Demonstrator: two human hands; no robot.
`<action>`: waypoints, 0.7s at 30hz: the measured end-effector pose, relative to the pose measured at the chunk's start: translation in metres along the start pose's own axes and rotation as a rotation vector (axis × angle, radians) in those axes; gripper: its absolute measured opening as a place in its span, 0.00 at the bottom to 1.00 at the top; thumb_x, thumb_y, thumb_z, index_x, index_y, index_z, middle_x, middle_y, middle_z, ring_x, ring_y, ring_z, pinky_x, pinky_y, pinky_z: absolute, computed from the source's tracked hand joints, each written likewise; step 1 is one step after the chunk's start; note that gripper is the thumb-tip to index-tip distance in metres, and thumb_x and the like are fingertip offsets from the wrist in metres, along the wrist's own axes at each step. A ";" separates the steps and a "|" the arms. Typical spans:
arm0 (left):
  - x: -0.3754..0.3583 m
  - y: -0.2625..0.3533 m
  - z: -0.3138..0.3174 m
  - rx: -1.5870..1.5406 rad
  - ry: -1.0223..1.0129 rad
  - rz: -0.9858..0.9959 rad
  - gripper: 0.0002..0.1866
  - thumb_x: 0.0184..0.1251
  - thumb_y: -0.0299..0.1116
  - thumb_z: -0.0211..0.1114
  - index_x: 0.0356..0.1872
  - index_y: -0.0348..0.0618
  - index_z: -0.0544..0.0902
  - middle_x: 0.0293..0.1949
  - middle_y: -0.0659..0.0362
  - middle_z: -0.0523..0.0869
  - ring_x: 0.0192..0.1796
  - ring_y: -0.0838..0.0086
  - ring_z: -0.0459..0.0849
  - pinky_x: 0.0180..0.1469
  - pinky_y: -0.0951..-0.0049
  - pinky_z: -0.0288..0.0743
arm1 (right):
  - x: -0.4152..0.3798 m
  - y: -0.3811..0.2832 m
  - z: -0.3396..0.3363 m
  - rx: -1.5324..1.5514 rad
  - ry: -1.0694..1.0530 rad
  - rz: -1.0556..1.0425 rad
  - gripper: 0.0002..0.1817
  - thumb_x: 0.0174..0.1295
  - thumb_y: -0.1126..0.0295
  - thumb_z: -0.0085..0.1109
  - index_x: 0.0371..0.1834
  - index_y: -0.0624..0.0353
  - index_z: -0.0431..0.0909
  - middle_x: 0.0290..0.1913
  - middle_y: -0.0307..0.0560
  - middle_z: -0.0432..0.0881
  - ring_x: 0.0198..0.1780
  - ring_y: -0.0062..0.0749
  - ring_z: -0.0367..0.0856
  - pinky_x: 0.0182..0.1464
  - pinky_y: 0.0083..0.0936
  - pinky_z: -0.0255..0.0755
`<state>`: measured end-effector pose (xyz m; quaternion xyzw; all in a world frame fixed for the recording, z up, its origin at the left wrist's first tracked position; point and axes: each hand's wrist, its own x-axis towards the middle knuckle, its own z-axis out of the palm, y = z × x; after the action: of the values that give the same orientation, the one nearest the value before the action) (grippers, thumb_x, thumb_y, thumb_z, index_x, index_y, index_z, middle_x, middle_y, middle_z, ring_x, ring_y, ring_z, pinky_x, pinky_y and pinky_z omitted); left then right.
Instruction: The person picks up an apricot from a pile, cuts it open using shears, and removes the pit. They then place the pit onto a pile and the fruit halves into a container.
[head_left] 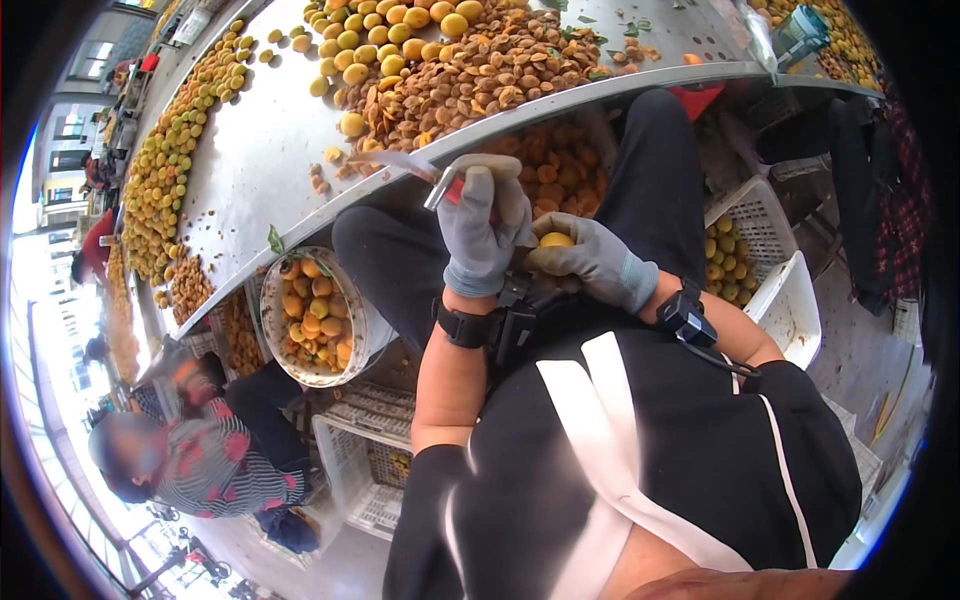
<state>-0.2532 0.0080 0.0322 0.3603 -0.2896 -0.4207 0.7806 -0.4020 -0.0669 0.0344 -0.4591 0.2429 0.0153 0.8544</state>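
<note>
My left hand (480, 215), in a grey glove, is closed around the red handle of a knife (395, 161) whose blade points to the left near the table edge. Beside it my right hand (590, 260), also gloved, has its fingers wrapped round a yellow fruit (555, 240). Both hands are above my lap, close together. Behind them, under the table edge, orange halved fruit (550, 165) fills a container. On the metal table (245, 165) lies a pile of brown pits (460, 95) with yellow fruit (400, 35) behind it.
A white bucket of fruit (318, 315) stands left of my legs. White crates (345, 465) are at the lower left, and more (790, 310) are at the right, one with green-yellow fruit. A person in a striped top (215, 460) sits at the left.
</note>
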 end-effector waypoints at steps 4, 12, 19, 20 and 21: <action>0.007 0.001 0.020 0.016 0.058 0.140 0.21 0.73 0.47 0.57 0.47 0.35 0.77 0.19 0.62 0.73 0.14 0.82 0.64 0.17 0.80 0.65 | 0.004 0.005 -0.002 0.091 0.024 -0.058 0.18 0.63 0.66 0.65 0.52 0.59 0.73 0.38 0.39 0.81 0.33 0.17 0.80 0.33 0.13 0.74; 0.009 0.012 0.006 -0.063 -0.038 0.169 0.21 0.75 0.46 0.55 0.47 0.34 0.78 0.15 0.63 0.70 0.12 0.83 0.61 0.15 0.79 0.61 | 0.003 0.008 -0.001 -0.083 0.027 -0.098 0.19 0.61 0.71 0.66 0.53 0.58 0.72 0.41 0.38 0.80 0.38 0.16 0.80 0.38 0.16 0.76; 0.008 0.009 0.013 -0.074 0.017 0.178 0.18 0.76 0.43 0.54 0.43 0.35 0.78 0.14 0.63 0.68 0.11 0.82 0.59 0.14 0.79 0.59 | -0.003 0.006 0.004 -0.063 0.047 -0.085 0.16 0.62 0.70 0.65 0.51 0.57 0.72 0.42 0.37 0.79 0.40 0.16 0.79 0.41 0.17 0.76; 0.007 0.010 0.015 -0.074 0.019 0.178 0.18 0.76 0.43 0.54 0.43 0.35 0.78 0.14 0.63 0.68 0.11 0.82 0.59 0.14 0.79 0.59 | -0.002 0.007 0.004 -0.097 0.055 -0.144 0.16 0.62 0.70 0.65 0.50 0.57 0.72 0.42 0.37 0.78 0.41 0.16 0.79 0.42 0.18 0.76; 0.006 0.012 0.017 -0.088 0.071 0.130 0.17 0.76 0.43 0.55 0.42 0.35 0.78 0.14 0.63 0.68 0.11 0.82 0.59 0.14 0.79 0.58 | -0.001 0.008 0.005 -0.131 0.062 -0.202 0.15 0.63 0.70 0.65 0.49 0.57 0.71 0.42 0.37 0.78 0.41 0.17 0.78 0.43 0.18 0.76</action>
<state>-0.2576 0.0022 0.0525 0.3207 -0.2658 -0.3685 0.8311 -0.4033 -0.0582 0.0308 -0.5362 0.2202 -0.0692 0.8119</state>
